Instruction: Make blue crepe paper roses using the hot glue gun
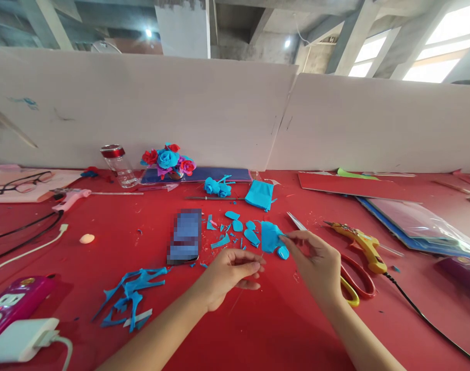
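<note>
My right hand has thumb and forefinger pinched on the corner of a blue piece of crepe paper, just above the table. My left hand is closed in a pinch to the left of it; something very thin, perhaps a wire, shows at the fingertips, too faint to name. Small cut blue pieces lie scattered beyond my left hand, and a round blue piece is below the paper. Scissors with red and yellow handles lie partly under my right hand, their blades pointing away.
A phone and blue scraps lie left. Blue paper roses and a folded blue stack are farther back. A yellow glue gun with its cord is right. A glass bottle and flower arrangement stand by the white partition.
</note>
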Demonstrator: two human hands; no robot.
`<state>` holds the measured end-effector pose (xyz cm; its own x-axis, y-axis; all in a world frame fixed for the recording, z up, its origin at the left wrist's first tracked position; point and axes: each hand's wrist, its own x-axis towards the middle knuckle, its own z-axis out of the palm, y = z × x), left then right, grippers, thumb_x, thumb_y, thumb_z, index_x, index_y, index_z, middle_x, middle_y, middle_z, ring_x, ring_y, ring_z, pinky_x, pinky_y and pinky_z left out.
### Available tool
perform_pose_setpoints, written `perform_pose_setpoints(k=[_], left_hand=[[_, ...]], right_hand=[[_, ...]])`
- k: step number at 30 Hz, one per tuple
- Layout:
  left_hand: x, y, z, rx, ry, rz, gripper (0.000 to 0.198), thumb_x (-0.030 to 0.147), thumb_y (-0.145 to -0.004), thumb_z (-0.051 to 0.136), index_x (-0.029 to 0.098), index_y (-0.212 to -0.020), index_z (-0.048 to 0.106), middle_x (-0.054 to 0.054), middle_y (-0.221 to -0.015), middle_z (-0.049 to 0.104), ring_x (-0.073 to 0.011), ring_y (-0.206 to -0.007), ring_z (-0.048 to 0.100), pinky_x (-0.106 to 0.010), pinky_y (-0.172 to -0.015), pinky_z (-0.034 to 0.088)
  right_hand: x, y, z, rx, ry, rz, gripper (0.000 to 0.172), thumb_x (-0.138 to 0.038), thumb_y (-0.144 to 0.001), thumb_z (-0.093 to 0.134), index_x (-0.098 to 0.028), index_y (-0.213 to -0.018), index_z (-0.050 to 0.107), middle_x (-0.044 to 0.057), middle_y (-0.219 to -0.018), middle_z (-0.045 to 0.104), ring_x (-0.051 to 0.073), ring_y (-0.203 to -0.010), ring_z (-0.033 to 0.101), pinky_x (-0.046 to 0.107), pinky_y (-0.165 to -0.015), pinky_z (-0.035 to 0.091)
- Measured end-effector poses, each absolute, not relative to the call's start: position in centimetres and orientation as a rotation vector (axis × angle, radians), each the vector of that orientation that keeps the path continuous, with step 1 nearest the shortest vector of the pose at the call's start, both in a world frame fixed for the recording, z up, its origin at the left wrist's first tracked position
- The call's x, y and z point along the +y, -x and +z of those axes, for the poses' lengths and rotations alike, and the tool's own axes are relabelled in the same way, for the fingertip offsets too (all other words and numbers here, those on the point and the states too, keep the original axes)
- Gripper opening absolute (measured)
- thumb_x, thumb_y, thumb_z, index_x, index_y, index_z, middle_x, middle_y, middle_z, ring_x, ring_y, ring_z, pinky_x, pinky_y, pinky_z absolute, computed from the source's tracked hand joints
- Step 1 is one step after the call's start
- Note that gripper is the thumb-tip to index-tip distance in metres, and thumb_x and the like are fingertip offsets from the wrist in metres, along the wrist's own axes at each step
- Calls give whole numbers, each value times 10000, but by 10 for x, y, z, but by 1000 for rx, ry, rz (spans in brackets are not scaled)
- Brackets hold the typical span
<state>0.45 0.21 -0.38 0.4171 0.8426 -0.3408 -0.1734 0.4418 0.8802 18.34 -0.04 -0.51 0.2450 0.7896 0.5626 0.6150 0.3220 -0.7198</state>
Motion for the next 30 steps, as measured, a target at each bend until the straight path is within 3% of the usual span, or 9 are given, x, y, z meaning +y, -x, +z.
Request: perform_pose_setpoints(k=[4,8,15,30], left_hand=[[2,-4,-6,910,-878,753,231,304,-601,764,141,-749,695,-25,-737,619,-122,-693,562,-240,-591,520],[3,-3,-5,917,-866,752,242,305,-589,773,141,-749,694,-27,-756,621,-125,-703,563,-240,-595,519],[2,-3,-4,925,-861,747,266,317,-565,786,139,-734,685,-27,-756,626,-134,-714,571,-252,-596,519],[3,-3,-2,907,-847,712,243,299,-572,777,132,-725,688,-35,-732,629,-132,-706,575,-229,-580,509]], right_hand=[[0,-182,-5,-1576,1255,2,113,-271,-781,604,-209,-687,588,15,-671,616,159,-619,551,303,-617,454],[2,-184,-3,-1586,1246,167,69,-263,-791,572,-204,-769,600,14,-688,596,151,-629,518,289,-598,442],[4,-187,-3,-1546,1173,412,80,-266,-789,579,-202,-741,582,9,-690,563,145,-642,467,290,-614,422],[5,-189,-3,-1562,1169,519,69,-247,-783,591,-207,-787,646,27,-741,616,154,-671,493,301,-631,435]])
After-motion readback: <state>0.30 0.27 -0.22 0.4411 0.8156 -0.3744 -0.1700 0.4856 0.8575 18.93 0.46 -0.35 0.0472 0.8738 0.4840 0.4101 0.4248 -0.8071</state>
